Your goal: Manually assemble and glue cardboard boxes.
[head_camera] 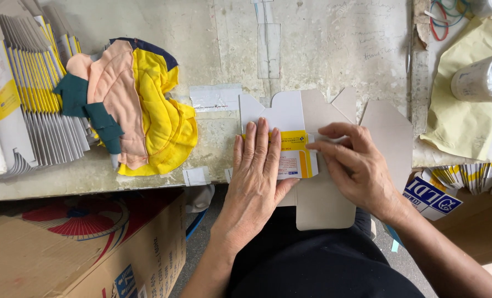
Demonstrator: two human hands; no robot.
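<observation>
Worktable [323, 49]: worn, pale, scuffed top with tape patches; the person sits at its near edge, dark lap below.

Big cardboard carton [75, 248] under the table's near-left corner, printed with a red fan shape, top open.

Far-left edge: stack of flat folded cartons [33, 94], white/grey with yellow bands, fanned on edge like files. Just right of it, a bundle of cloth scraps [141, 110] (yellow, peach, dark green, a navy strip), lying on the tabletop and touching the stack.

Right edge: cream paper sheet [461, 116] with a translucent plastic cup [486, 80] on its side on top. Rubber bands [442, 16] at the far-right corner. More flat cartons [466, 175] below the right edge, partly hidden.

Work piece: flat carton blank [290, 113], white print side with a yellow band, grey board side showing on the opened flaps. It sits at the middle of the near edge, one long grey flap hanging over the edge toward the lap.

Left hand [257, 176]: flat, fingers together and straight, pressing the printed panel down onto the tabletop.

Right hand [356, 165]: fingers curled, thumb and forefinger pinching the right edge of the printed panel at the fold line (exact contact partly hidden by the fingers).

Progress, my read: the blank is still mostly flat, one crease being worked; flaps all open, no box shape yet. The left stack looks unformed, and no finished boxes in view, so most of the folding looks undone.
</observation>
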